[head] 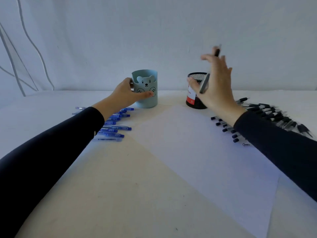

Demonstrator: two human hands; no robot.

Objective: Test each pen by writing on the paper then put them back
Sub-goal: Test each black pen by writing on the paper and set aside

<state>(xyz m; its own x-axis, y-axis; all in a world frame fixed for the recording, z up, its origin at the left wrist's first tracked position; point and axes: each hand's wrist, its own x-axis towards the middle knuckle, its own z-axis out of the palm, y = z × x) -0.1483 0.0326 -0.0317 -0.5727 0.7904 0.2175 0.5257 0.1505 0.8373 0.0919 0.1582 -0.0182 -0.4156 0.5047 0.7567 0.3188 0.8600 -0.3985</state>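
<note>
The sheet of paper (pixel 205 160) lies flat on the worktop (pixel 120 194), one corner pointing away from the person. Beyond its far left edge stands a pale teal bear cup (pixel 145 102). The left hand (pixel 127 93) grips it, with the thumb across the front and the other fingers (pixel 131 81) curled round the side. Beyond the paper's far corner, the right hand (pixel 217 86) is raised in front of a black mesh holder (pixel 195 103). Its fingers (pixel 208 57) are splayed wide and blurred. A black pen (pixel 204 85) slants across its palm side, but exactly which fingers clamp it cannot be told. Blue pens (pixel 118 128) lie in a row left of the paper, and black pens (pixel 264 110) lie fanned out to its right.
</note>
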